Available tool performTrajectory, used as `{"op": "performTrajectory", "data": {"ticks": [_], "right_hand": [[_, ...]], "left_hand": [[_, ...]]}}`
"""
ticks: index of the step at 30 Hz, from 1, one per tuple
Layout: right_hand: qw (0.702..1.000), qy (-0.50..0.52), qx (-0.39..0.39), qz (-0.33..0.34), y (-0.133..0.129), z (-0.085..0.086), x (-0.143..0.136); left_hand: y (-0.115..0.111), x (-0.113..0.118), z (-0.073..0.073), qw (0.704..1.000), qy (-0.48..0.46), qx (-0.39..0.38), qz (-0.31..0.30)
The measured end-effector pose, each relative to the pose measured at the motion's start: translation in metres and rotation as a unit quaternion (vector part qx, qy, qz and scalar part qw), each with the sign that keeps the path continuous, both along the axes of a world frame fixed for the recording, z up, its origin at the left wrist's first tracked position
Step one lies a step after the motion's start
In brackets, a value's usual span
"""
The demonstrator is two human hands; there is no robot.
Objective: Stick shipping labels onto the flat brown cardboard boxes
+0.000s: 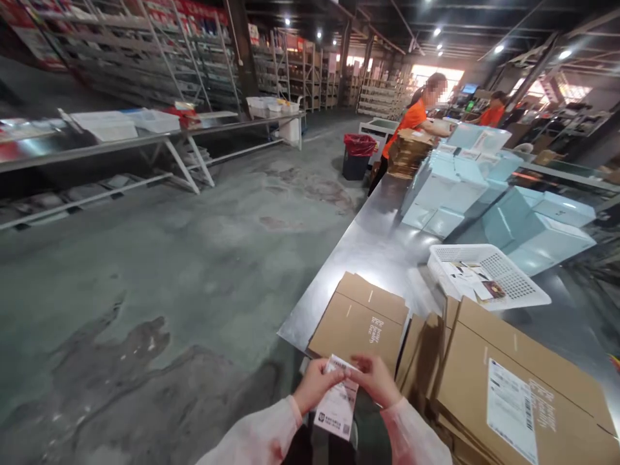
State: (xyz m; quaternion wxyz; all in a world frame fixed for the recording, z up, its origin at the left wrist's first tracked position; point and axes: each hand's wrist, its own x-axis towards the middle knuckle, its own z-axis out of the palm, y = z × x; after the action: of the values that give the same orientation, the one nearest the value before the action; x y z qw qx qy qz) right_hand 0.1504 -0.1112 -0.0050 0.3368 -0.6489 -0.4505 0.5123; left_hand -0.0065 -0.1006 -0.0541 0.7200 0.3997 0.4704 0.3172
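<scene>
Both my hands are closed on a white printed shipping label [335, 408], held low in front of me. My left hand [312, 386] pinches its left edge, and my right hand [374, 380] grips near its top right. Just beyond the hands, a flattened cardboard box [356, 316] with white lettering lies at the table's corner. To the right rests a stack of flattened cardboard boxes [475, 361]; the top one carries a white shipping label [512, 408]. More folded cardboard is wedged between the two piles.
On the metal table [361, 242] stand a white plastic basket [526, 284] holding papers and stacked light-blue boxes [448, 184]. Beyond them a person in an orange top [404, 129] stands near bundled cardboard. A black bin [356, 165] with a red liner is on the floor. Another table [159, 137] runs along the left.
</scene>
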Motion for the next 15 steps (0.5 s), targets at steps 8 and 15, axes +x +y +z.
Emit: {"op": "performTrajectory", "data": {"ticks": [8, 15], "right_hand": [[0.999, -0.005, -0.018, 0.046, 0.01, -0.013, -0.002], [0.969, -0.183, 0.128, -0.108, 0.04, -0.042, 0.017]], "left_hand": [[0.009, -0.006, -0.012, 1.0, 0.008, 0.0, -0.018], [0.007, 0.004, -0.028, 0.998, 0.036, -0.035, 0.024]]}}
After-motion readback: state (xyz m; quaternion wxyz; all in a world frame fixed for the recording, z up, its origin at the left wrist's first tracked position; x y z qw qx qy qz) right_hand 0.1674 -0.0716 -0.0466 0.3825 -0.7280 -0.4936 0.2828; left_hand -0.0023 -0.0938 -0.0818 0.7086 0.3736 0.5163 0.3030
